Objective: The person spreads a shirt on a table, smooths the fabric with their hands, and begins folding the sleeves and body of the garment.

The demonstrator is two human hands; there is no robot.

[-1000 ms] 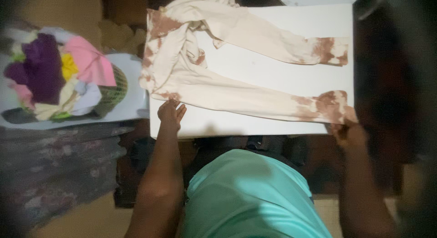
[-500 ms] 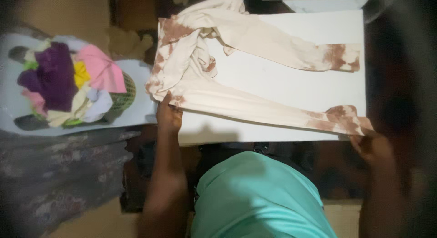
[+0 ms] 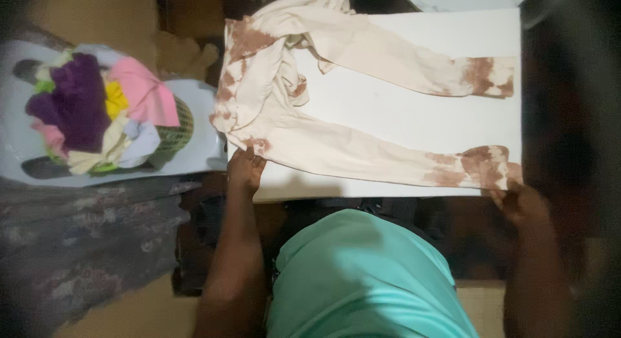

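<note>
A pair of cream trousers [image 3: 362, 98] with brown blotches lies spread across a white table [image 3: 401, 111], waist at the left, both legs running right. My left hand [image 3: 244, 168] pinches the near waist corner at the table's left front. My right hand [image 3: 521, 201] grips the cuff of the near leg at the table's right front edge. The far leg lies loose towards the back right.
A green basket [image 3: 174, 128] heaped with purple, pink, yellow and white clothes sits on a pale plastic chair [image 3: 194, 163] to the left. A patterned grey cloth [image 3: 84, 234] lies below it. My teal shirt [image 3: 362, 280] fills the lower middle.
The trousers have slid a little to the right and been drawn flatter. Both hands keep their hold on waist and cuff. The view has shifted slightly.
</note>
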